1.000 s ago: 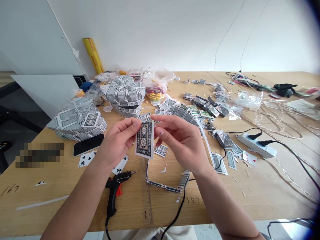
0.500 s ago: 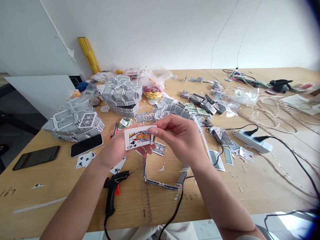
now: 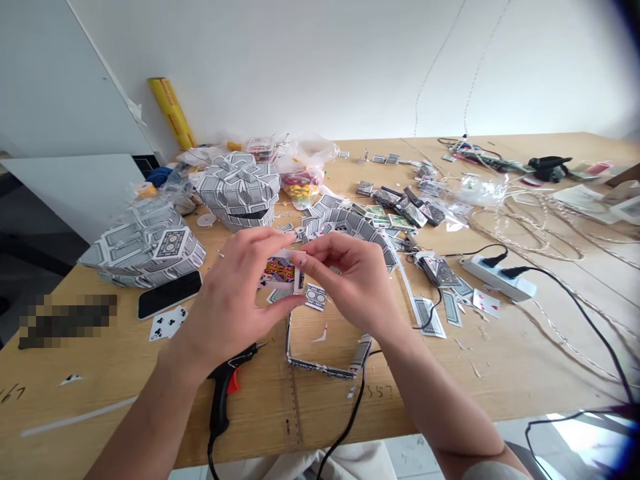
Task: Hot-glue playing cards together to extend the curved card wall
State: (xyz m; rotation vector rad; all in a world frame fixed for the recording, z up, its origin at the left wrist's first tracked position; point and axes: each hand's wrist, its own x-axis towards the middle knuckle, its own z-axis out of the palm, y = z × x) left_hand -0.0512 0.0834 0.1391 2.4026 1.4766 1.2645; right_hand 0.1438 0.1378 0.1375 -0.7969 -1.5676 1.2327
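A queen playing card [image 3: 279,270] is raised above the table, face toward me. My right hand [image 3: 350,277] pinches its right end between thumb and fingertips. My left hand [image 3: 235,300] curves around the card's left side, thumb below and fingers above, spread apart; whether its fingertips touch the card is unclear. Below my hands lies a frame of folded cards [image 3: 323,368], joined to a curved card wall [image 3: 365,227] behind. A black glue gun [image 3: 220,397] with a red trigger rests on the table left of the frame, its tip partly near my left wrist.
Two lidded boxes covered in cards, a near one [image 3: 145,250] and a far one [image 3: 240,190], stand at left. A phone [image 3: 170,295] lies beside them. At right are a power strip [image 3: 497,279], coiled cords [image 3: 530,233] and loose cards [image 3: 430,319]. A black cable [image 3: 350,420] crosses the front edge.
My left hand has come from behind the card round to its near left side, opening its thumb and fingers. My right hand keeps its pinch on the card. The view has shifted slightly.
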